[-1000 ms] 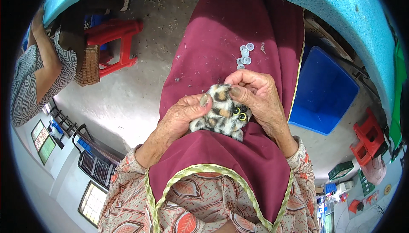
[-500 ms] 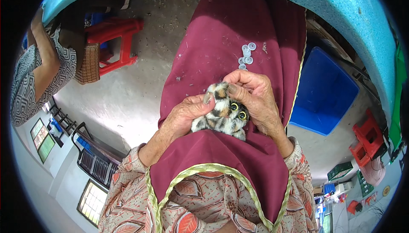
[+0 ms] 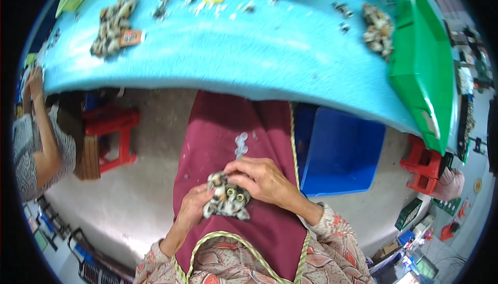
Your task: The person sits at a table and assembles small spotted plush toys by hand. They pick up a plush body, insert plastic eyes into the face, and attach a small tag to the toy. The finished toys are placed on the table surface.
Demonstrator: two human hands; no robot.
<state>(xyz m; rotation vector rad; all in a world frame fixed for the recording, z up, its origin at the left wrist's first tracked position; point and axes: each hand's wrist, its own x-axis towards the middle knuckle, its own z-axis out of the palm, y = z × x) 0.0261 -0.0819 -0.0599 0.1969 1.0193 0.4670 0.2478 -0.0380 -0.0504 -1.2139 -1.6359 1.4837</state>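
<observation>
A small spotted plush toy (image 3: pixel 224 210) in white, black and tan fur lies over my lap, its two yellow-ringed eyes facing up. My left hand (image 3: pixel 193 205) is closed on its left side, thumb on the fur. From the upper right, my right hand (image 3: pixel 267 181) bends over the toy, thumb and fingers pinching its upper part near the eyes. What lies under those fingertips is hidden. Just beyond the hands, several clear plastic washers (image 3: pixel 241 145) rest on my maroon apron (image 3: pixel 207 131).
Across the front runs a blue table (image 3: pixel 249 68) with spotted plush pieces (image 3: pixel 113 27), fur scraps and another plush bundle (image 3: pixel 377 30). A green crate (image 3: pixel 421 71) stands at its right. Below are a blue bin (image 3: pixel 342 154) and red stools (image 3: pixel 118 133). A person's arm (image 3: pixel 46 128) shows at left.
The view has tilted up, bringing the tabletop, plush pieces and green crate into sight. Both hands still hold the plush toy; any finger movement is slight.
</observation>
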